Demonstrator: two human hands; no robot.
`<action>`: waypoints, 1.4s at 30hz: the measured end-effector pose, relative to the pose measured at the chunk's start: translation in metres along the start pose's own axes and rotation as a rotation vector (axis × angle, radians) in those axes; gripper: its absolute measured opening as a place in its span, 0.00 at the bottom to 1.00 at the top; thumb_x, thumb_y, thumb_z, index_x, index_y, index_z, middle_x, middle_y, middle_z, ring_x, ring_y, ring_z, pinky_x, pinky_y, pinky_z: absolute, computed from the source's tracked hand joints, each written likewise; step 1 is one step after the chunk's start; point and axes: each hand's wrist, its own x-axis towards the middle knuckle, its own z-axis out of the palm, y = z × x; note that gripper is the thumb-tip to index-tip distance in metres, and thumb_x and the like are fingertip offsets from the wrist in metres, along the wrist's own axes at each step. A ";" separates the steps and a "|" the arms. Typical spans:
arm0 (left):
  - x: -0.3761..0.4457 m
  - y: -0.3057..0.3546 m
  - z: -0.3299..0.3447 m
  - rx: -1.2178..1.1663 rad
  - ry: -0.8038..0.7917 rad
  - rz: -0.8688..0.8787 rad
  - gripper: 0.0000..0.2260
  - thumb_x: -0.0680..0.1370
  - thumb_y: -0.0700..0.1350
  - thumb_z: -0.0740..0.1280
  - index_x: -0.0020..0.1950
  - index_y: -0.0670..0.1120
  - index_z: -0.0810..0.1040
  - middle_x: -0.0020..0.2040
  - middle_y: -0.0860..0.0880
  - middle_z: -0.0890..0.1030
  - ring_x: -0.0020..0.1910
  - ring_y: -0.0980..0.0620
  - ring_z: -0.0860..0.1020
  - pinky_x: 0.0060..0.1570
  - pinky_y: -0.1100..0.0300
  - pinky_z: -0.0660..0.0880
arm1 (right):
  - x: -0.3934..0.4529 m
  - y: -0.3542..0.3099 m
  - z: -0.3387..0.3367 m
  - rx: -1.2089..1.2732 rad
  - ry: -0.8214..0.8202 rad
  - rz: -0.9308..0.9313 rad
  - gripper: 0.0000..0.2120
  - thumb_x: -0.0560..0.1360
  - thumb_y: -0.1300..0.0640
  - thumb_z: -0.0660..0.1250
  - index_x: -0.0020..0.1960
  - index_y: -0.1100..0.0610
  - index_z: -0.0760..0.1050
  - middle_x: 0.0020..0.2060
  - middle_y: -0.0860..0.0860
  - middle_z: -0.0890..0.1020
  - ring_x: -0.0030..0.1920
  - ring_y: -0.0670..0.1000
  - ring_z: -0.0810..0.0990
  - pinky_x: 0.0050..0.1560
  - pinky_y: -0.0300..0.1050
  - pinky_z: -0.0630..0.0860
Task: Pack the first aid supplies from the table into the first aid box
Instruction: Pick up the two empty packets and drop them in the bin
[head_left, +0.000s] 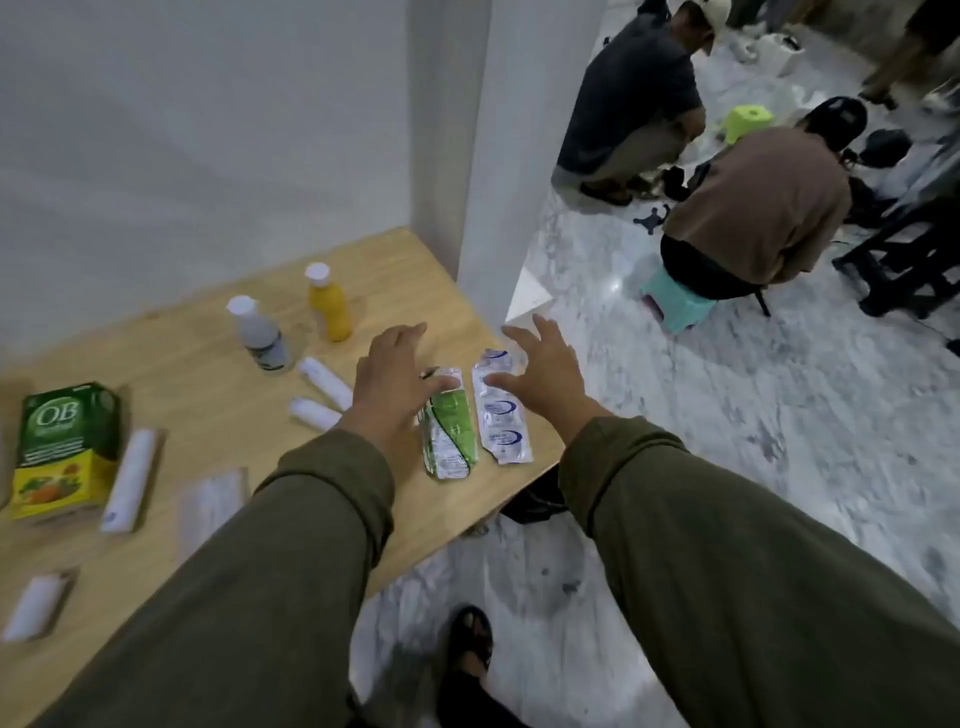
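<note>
Head view: left hand (392, 382) and right hand (540, 376), both spread open, empty, hover over green blister strip (449, 423) and blue-print blister strip (501, 408) near wooden table (234, 415) edge. Best approach, likely: slide each strip toward edge, pinch flat, avoid bending foil. First aid box not visible; green carton (65, 449) closed, contents unknown.

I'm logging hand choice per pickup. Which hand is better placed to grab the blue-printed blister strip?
Probably the right hand: its open fingers hover directly over the blue-printed blister strip near the table edge. The left hand is spread over the green blister pack beside it.
</note>
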 end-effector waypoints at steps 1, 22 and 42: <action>0.002 -0.001 0.003 -0.011 0.001 -0.031 0.40 0.67 0.59 0.74 0.74 0.49 0.61 0.73 0.46 0.63 0.73 0.46 0.59 0.68 0.50 0.60 | 0.004 0.005 0.002 0.033 -0.014 0.022 0.34 0.69 0.45 0.72 0.71 0.45 0.63 0.76 0.52 0.54 0.77 0.52 0.49 0.74 0.54 0.49; 0.027 -0.007 0.022 0.013 -0.046 -0.094 0.20 0.62 0.52 0.79 0.45 0.48 0.74 0.49 0.47 0.76 0.54 0.46 0.70 0.46 0.55 0.67 | 0.047 0.039 0.029 0.271 -0.047 0.140 0.18 0.65 0.50 0.78 0.50 0.51 0.75 0.74 0.50 0.59 0.74 0.53 0.60 0.72 0.56 0.61; 0.072 0.146 0.006 -0.213 -0.181 0.376 0.07 0.73 0.45 0.71 0.49 0.45 0.84 0.44 0.49 0.81 0.45 0.53 0.75 0.44 0.62 0.67 | -0.017 0.092 -0.093 0.602 0.531 0.521 0.07 0.70 0.52 0.73 0.40 0.52 0.76 0.72 0.52 0.65 0.71 0.52 0.64 0.68 0.49 0.63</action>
